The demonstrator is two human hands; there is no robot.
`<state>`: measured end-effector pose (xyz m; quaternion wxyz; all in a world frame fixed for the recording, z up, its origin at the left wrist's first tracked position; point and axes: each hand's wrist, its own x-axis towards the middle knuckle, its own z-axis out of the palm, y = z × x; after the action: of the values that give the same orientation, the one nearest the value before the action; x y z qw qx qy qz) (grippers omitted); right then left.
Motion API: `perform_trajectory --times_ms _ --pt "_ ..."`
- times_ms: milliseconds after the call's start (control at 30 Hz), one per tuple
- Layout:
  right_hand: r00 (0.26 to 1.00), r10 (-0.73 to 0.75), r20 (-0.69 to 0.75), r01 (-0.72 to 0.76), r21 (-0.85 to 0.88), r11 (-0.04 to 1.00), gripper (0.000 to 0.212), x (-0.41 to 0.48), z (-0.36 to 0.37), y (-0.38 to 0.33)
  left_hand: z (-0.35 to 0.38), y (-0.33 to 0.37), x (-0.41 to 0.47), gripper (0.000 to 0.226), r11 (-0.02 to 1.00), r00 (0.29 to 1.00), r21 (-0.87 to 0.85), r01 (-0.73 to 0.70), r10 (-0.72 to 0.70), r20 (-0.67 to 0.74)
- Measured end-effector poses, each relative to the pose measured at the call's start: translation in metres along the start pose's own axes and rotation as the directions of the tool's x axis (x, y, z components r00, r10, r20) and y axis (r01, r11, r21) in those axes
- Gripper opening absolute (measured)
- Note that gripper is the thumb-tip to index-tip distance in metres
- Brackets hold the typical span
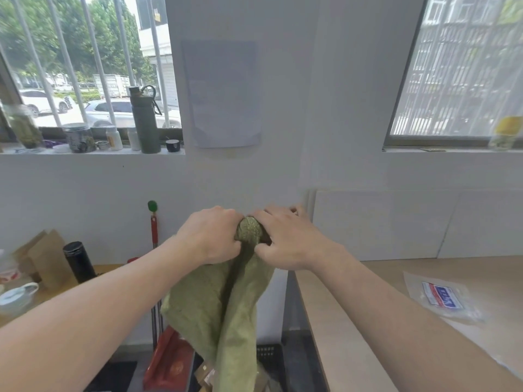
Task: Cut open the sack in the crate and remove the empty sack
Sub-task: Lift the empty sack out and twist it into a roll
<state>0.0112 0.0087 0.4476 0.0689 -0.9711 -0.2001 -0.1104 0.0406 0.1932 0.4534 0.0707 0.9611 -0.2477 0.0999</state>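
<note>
A limp green woven sack [223,306] hangs in the air in front of me, its top bunched into a tight roll between my hands. My left hand [210,236] grips the bunched top from the left and my right hand [285,240] grips it from the right. The sack's lower end drapes down toward a black crate [268,353] on the floor, whose rim shows just right of the cloth. What lies in the crate is mostly hidden by the sack.
A wooden table [353,321] stands to my right with a clear plastic packet [441,297] on it. At left are a black flask [79,263], paper bags and a cup. A red-handled tool [154,230] leans on the wall; red boxes [169,360] lie below.
</note>
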Motion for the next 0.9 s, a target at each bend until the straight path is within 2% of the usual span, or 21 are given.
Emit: perform_trajectory --times_ms 67,167,267,367,467,533,567,633,700,733,800,900 --pt "0.999 0.005 0.035 -0.007 0.057 0.998 0.070 -0.002 -0.002 0.003 0.001 0.001 0.004 0.020 1.000 1.000 -0.006 0.009 -0.009 0.017" --pt "0.999 -0.018 0.045 0.027 -0.200 0.979 0.084 0.001 0.001 0.010 0.001 0.002 0.011 0.016 0.997 0.999 -0.069 0.018 -0.015 0.049" --pt "0.995 -0.039 -0.095 0.011 -0.281 0.960 0.053 0.005 0.007 0.010 -0.001 0.002 0.015 0.005 0.984 0.993 -0.177 0.006 0.015 0.114" --pt "0.967 -0.032 -0.252 -0.031 -0.242 0.970 0.025 0.004 0.007 0.008 -0.009 0.008 0.014 0.013 0.953 0.981 -0.301 0.022 0.037 0.190" --pt "0.954 0.018 -0.300 -0.095 -0.244 0.965 0.020 0.004 0.003 0.003 -0.013 0.009 0.011 0.020 0.924 0.977 -0.379 0.056 0.027 0.210" --pt "0.961 0.077 -0.266 -0.145 -0.247 0.958 0.019 0.007 0.001 -0.001 -0.011 0.007 0.007 0.023 0.915 0.982 -0.401 0.050 0.027 0.185" --pt "0.964 0.114 -0.241 -0.171 -0.232 0.958 0.020 0.010 0.002 -0.001 -0.009 0.006 0.004 0.025 0.934 0.991 -0.356 0.023 0.027 0.134" --pt "0.960 0.192 -0.205 -0.231 -0.185 0.955 0.019 0.014 0.005 -0.002 -0.002 0.006 -0.003 0.039 0.993 0.999 -0.107 -0.053 0.052 -0.005" --pt "0.947 0.272 -0.172 -0.296 -0.132 0.946 0.014 0.015 0.006 -0.002 0.006 0.006 -0.010 0.055 0.986 0.991 0.150 -0.079 0.094 -0.098" --pt "0.940 0.311 -0.142 -0.327 -0.102 0.940 0.012 0.015 0.006 -0.003 0.010 0.006 -0.012 0.059 0.974 0.986 0.214 -0.073 0.103 -0.131" --pt "0.930 0.361 -0.065 -0.364 -0.043 0.930 0.011 0.014 0.006 -0.008 0.016 0.006 -0.014 0.058 0.959 0.982 0.280 -0.031 0.081 -0.168" --pt "0.937 0.349 -0.026 -0.350 -0.016 0.937 0.009 0.014 0.008 -0.013 0.019 0.003 -0.013 0.039 0.954 0.986 0.296 0.049 0.001 -0.167"
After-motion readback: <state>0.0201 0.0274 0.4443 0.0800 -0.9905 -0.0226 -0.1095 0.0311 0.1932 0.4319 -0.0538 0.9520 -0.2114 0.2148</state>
